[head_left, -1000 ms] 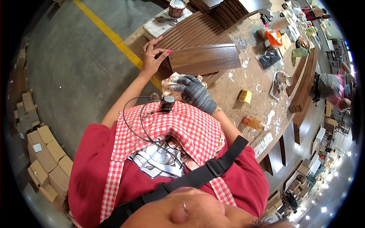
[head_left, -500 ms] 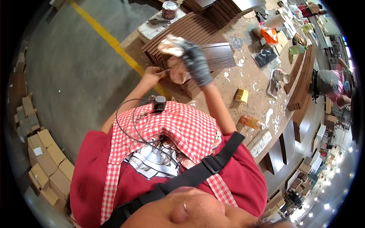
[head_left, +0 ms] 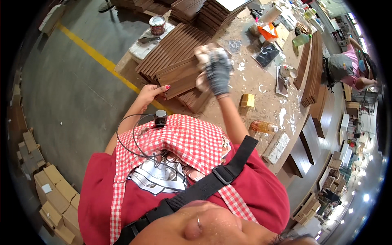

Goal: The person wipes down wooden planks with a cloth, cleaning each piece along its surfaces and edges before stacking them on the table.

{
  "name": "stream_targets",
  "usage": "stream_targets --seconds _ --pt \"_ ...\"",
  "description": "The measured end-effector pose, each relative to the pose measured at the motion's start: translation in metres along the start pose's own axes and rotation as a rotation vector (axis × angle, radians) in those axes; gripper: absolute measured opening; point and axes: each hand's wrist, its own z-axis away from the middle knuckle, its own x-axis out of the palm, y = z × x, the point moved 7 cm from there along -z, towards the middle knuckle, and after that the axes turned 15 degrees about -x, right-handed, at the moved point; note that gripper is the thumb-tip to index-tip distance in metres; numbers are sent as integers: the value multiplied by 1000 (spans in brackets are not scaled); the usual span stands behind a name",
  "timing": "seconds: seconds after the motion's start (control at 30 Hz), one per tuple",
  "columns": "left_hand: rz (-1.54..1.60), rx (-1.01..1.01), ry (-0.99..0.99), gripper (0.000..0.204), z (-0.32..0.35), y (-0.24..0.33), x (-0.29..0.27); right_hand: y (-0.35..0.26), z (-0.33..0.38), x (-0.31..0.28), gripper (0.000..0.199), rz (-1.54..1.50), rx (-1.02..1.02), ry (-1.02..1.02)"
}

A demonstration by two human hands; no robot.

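Observation:
My bare left hand [head_left: 150, 94] pinches the near left end of a brown wood-grain board [head_left: 176, 77], thumb on top. In my right hand [head_left: 217, 75], which wears a grey glove, a crumpled pale cloth [head_left: 203, 53] is pressed against the board's far right end. That end is hidden under the cloth and glove. The board lies tilted over other brown boards [head_left: 195, 100]. Just behind it, a row of similar boards [head_left: 173, 47] leans closely together on the worktable [head_left: 251, 77].
A tin [head_left: 157, 25] stands at the table's back left. Toward the right lie a yellow block [head_left: 247, 101], an amber bottle [head_left: 263, 126], a black packet [head_left: 266, 55] and long brown strips [head_left: 312, 71]. Another person [head_left: 343, 67] stands beyond the table's right side.
My right hand has moved the cloth rightward and away from my left hand, uncovering much of the board's face. My left hand still holds the near end; the whole view has shifted slightly.

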Motion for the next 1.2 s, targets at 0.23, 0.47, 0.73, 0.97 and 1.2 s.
stream_targets --seconds 0.23,0.47,0.73,0.97,1.2 --pt "-32 -5 -17 39 8 3 -11 -92 28 42 52 548 -94 -375" --pt "-108 98 -36 35 25 16 -2 21 23 -64 28 160 162 154" --pt "-27 233 -91 35 40 29 5 43 56 -51 36 -107 212 555" --pt "269 253 -186 49 41 40 16 53 66 -45 41 -227 389 468" --pt "398 305 -154 42 44 47 21 41 39 -98 36 -73 322 519"
